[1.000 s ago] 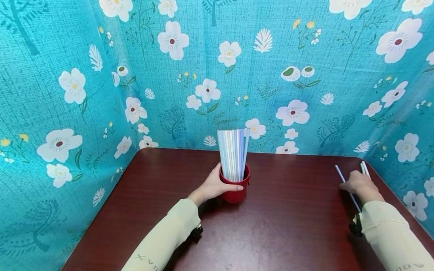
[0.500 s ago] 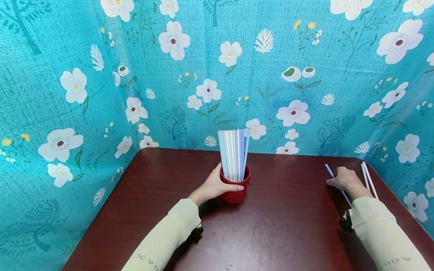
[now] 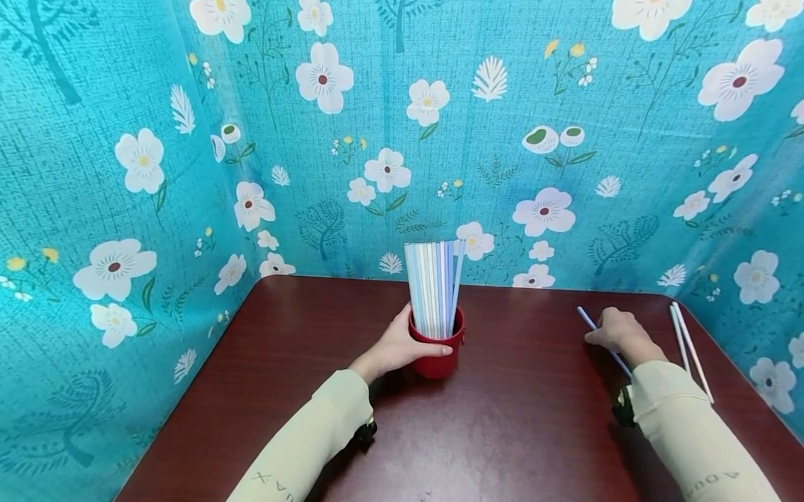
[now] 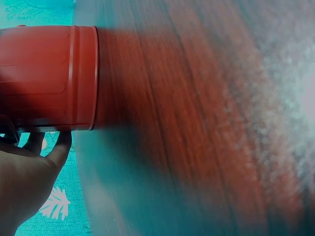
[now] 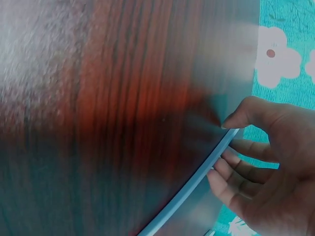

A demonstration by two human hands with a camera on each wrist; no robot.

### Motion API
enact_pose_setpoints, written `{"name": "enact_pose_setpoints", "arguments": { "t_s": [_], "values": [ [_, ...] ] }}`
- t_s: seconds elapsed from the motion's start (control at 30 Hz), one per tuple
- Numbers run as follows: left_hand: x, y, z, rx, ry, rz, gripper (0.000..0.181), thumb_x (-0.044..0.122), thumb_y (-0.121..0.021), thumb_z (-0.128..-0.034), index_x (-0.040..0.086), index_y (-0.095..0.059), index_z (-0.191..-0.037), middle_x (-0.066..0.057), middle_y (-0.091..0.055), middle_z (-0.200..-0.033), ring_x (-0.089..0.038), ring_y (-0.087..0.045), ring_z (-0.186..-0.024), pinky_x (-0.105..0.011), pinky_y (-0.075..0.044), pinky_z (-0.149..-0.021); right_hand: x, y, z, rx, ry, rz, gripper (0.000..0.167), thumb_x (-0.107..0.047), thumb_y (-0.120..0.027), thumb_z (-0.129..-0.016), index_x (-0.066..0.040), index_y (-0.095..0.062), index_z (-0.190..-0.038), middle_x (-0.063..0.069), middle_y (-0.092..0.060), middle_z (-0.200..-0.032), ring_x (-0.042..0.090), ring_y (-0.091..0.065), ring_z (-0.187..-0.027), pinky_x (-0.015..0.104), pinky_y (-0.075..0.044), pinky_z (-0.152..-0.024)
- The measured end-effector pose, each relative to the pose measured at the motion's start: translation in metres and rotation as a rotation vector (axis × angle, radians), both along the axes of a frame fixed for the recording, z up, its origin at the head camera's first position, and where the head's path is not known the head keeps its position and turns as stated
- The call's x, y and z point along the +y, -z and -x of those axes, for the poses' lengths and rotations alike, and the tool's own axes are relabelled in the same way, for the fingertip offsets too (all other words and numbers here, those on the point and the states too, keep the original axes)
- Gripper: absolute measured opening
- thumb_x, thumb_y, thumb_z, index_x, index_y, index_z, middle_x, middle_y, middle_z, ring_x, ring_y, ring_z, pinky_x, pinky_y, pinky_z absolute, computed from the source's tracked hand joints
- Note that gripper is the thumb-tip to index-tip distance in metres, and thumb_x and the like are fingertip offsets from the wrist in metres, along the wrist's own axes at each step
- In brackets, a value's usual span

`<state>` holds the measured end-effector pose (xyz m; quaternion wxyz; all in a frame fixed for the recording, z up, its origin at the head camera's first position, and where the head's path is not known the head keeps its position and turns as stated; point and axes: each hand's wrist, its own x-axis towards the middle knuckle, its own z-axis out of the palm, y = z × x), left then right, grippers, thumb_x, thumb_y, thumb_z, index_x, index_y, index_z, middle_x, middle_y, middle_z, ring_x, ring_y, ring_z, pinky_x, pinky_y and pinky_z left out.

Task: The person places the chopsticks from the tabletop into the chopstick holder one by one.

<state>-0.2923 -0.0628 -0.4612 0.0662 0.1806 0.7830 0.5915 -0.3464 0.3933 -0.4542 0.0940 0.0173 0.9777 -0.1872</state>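
Observation:
My left hand [image 3: 398, 347] grips the side of a red cup [image 3: 435, 361], its thumb lying across the front. Upright in the cup stands a bundle of pale blue, white and violet straws [image 3: 430, 290]. The same cup [image 4: 49, 76] fills the left of the left wrist view, with fingers beneath it. Towards the right of the table, my right hand [image 3: 621, 333] pinches a blue straw [image 3: 589, 317]. In the right wrist view the straw [image 5: 184, 189] runs between thumb and fingers, close to the tabletop; whether it touches is unclear.
Two whitish straws [image 3: 693, 350] lie by the right edge of the dark red wooden table [image 3: 488, 442]. A turquoise flowered cloth [image 3: 487, 157] hangs behind the table and along both sides.
My right hand has moved left with the blue straw, away from the two whitish straws, which now show more fully. The left hand and cup have stayed in place.

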Motion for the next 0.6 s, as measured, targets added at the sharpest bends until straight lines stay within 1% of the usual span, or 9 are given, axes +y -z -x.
{"name": "enact_pose_setpoints", "arguments": {
  "t_s": [0.17,0.33,0.43,0.6],
  "values": [
    [0.0,0.0,0.0,0.003,-0.003,-0.002,0.093,0.036,-0.091,-0.0758,0.039,-0.034,-0.149,0.011,-0.052,-0.143,-0.018,-0.05,-0.129,-0.045,-0.058,-0.093,-0.013,-0.004,-0.001,-0.044,-0.009,0.009,0.036,-0.02,-0.075,-0.088,0.009,-0.056,-0.098,0.02,-0.06,-0.083,0.031,-0.059,-0.075,0.038,-0.053,-0.063],
    [0.0,0.0,0.0,-0.007,-0.002,0.0,0.093,0.037,-0.091,-0.0749,0.041,-0.034,-0.148,0.012,-0.052,-0.142,-0.017,-0.051,-0.129,-0.044,-0.057,-0.093,-0.025,-0.007,-0.001,-0.071,-0.04,0.01,0.028,-0.017,-0.073,-0.089,0.007,-0.059,-0.094,0.018,-0.061,-0.083,0.029,-0.061,-0.073,0.036,-0.054,-0.06],
    [0.0,-0.001,0.0,-0.005,0.0,-0.006,0.093,0.037,-0.092,-0.0746,0.042,-0.035,-0.148,0.013,-0.053,-0.142,-0.016,-0.051,-0.129,-0.044,-0.057,-0.094,-0.032,-0.008,0.0,-0.088,-0.051,0.039,0.027,-0.015,-0.073,-0.088,0.007,-0.058,-0.094,0.018,-0.061,-0.083,0.028,-0.062,-0.073,0.036,-0.058,-0.06],
    [0.0,-0.001,0.0,0.002,0.003,-0.013,0.092,0.037,-0.091,-0.0755,0.042,-0.034,-0.148,0.013,-0.052,-0.142,-0.017,-0.051,-0.129,-0.044,-0.057,-0.094,-0.042,-0.007,0.002,-0.119,-0.051,0.084,0.03,-0.011,-0.074,-0.087,0.009,-0.055,-0.096,0.021,-0.059,-0.085,0.027,-0.064,-0.072,0.036,-0.061,-0.058]
  ]
}}
